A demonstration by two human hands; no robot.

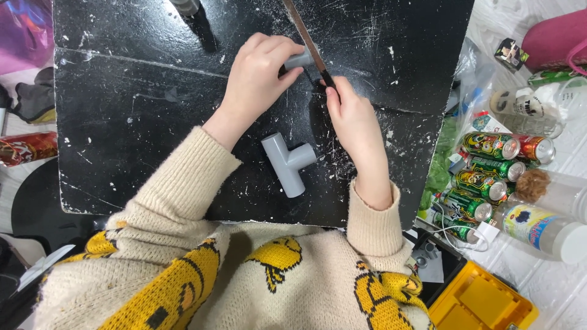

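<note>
- Nearest to me are my cream sleeves (183, 183) with the yellow knit pattern, reaching up over the black desk (134, 122), which is scratched and dusted with white flecks.
- Between my forearms, at about 6 o'clock from my hands, a grey T-shaped pipe fitting (287, 162) lies flat on the desk, touching neither hand.
- At 3 o'clock, off the desk's right edge, green and red drink cans (489, 165) lie in a heap with clear plastic bottles (538, 223) just beside them; a yellow box (480, 305) sits at about 5 o'clock.
- My right hand (354, 119) is closed around the dark handle of a long thin blade (309, 43), forefinger stretched along it; the blade runs away towards 11 o'clock.
- My left hand (260, 76) is clamped on a short grey pipe piece (299, 59), pressing it down onto the desk, thumb and fingers wrapped over it.
- The blade lies across the right end of that pipe piece, touching it; my two hands are near each other but not touching.
- At 9 o'clock, off the desk's left edge, lies a red can (27, 148).
</note>
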